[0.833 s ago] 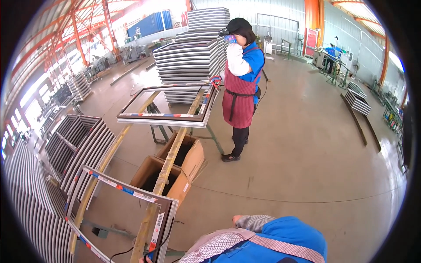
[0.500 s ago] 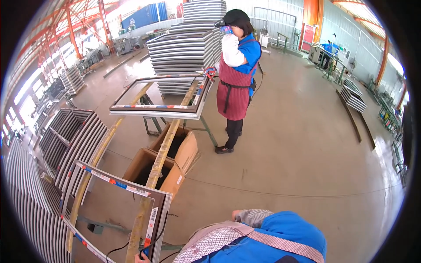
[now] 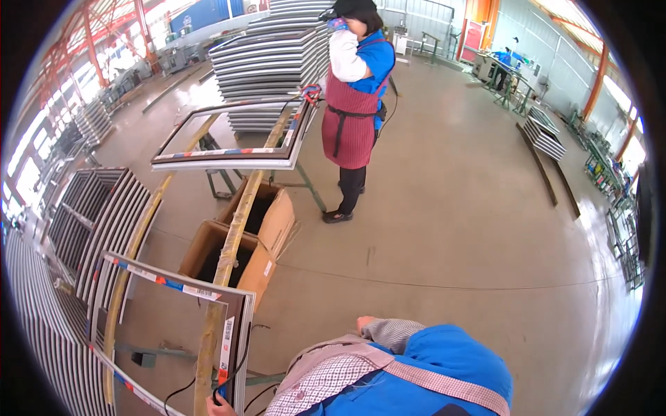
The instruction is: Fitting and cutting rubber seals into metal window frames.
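My left hand (image 3: 220, 407), at the lower edge, is closed on a thin black rubber-like strip (image 3: 244, 350), beside the near corner of a window frame (image 3: 237, 326). The strip runs along the frame's inner right side and curls loosely near my fingers. This frame is brown and silver with printed tape, lying across two worn yellow rails (image 3: 227, 258). My right hand (image 3: 363, 324) shows only in part past a striped cuff, away from the frame; its fingers are hidden by my sleeve and body.
Across the rails, a co-worker (image 3: 355, 104) in a dark red apron stands by a second frame (image 3: 229, 161), one hand raised to the head, with a red-and-blue tool at the frame's corner. Open cardboard boxes (image 3: 267, 270) sit under the rails. Stacked frames (image 3: 41, 305) crowd the left.
The whole view has shifted, so the scene sits slightly higher and further left. My left hand stays at the frame's near side with the black strip; my right hand is still mostly hidden.
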`<state>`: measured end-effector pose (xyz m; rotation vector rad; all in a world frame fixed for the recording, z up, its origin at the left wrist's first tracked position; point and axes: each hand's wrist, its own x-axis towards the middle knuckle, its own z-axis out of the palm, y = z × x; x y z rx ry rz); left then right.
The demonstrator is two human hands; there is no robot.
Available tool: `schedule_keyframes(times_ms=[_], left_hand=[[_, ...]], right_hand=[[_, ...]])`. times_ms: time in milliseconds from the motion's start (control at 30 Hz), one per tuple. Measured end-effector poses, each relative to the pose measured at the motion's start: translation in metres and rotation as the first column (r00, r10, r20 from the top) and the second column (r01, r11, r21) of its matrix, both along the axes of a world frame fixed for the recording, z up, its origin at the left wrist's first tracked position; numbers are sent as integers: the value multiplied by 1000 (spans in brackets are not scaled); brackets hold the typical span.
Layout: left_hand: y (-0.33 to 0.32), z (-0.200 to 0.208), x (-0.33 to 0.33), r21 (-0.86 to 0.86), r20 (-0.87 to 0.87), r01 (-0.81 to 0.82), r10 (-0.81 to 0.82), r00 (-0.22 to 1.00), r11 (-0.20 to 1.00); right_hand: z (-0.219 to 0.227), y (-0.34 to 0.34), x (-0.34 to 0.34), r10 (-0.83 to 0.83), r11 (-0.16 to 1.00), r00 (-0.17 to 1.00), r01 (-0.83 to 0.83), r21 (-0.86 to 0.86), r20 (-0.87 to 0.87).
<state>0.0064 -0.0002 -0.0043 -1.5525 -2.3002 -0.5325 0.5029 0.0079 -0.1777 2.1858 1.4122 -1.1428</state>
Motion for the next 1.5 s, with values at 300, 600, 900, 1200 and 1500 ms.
schedule_keyframes(times_ms=[300,600,900,1200,1500], left_hand=[[2,13,8,-105,158,-48,64,985,993],[16,-7,0,-50,184,69,-59,981,996],[20,11,6,4,284,29,-29,958,1000],[-9,9,-6,-23,361,99,-84,929,995],[2,0,-11,-68,287,116,-92,953,991]], right_hand=[[-8,4,1,105,994,989,-102,40,-104],[-331,3,135,468,883,104,-105,458,-878],[-311,92,72,514,781,163,-496,381,-842],[-266,22,114,452,877,533,-412,247,-716],[-305,-18,100,253,963,684,-246,109,-684]])
